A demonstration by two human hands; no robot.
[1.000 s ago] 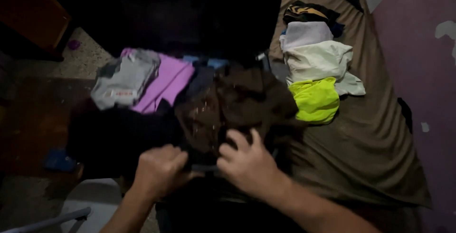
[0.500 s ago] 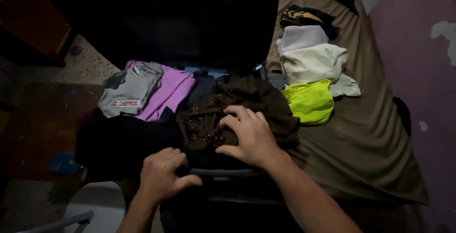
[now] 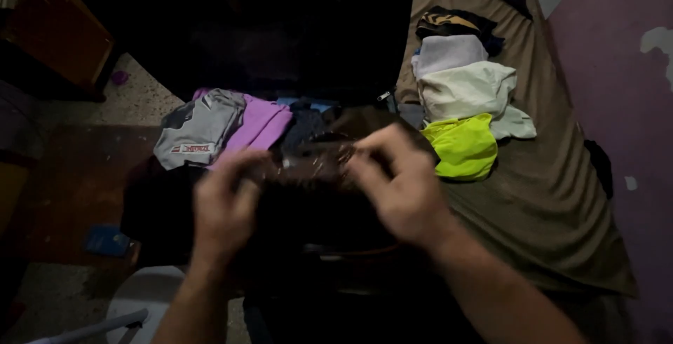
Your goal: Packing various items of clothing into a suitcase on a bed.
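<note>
Dark garment (image 3: 315, 165), brownish with small pale specks, is lifted between both hands over an open suitcase (image 3: 280, 49) that lies on the edge of a bed (image 3: 547, 197). The suitcase is the largest thing here; its raised lid is so dark that its lining and edges cannot be made out. The bed, under an olive-brown sheet, runs along a purple wall (image 3: 617, 91) and is cut off at the top and bottom of the view.

On the sheet a row of folded clothes (image 3: 466, 84) lies close beside the case, seemingly sorted within easy reach: a dark patterned piece, a pale one, a white one and a neon yellow top (image 3: 463, 146) nearest the hands. Inside the case, a grey shirt (image 3: 200, 128) overlaps a purple shirt (image 3: 261, 125), laid flat at the far left to save room, as I judge it.

The left hand (image 3: 224, 207) and right hand (image 3: 403, 186) are blurred by motion. Each seems to pinch the garment's upper edge with curled fingers, stretching it taut between them, though the exact grip is hard to see. What lies beneath the garment is lost in shadow.
</note>
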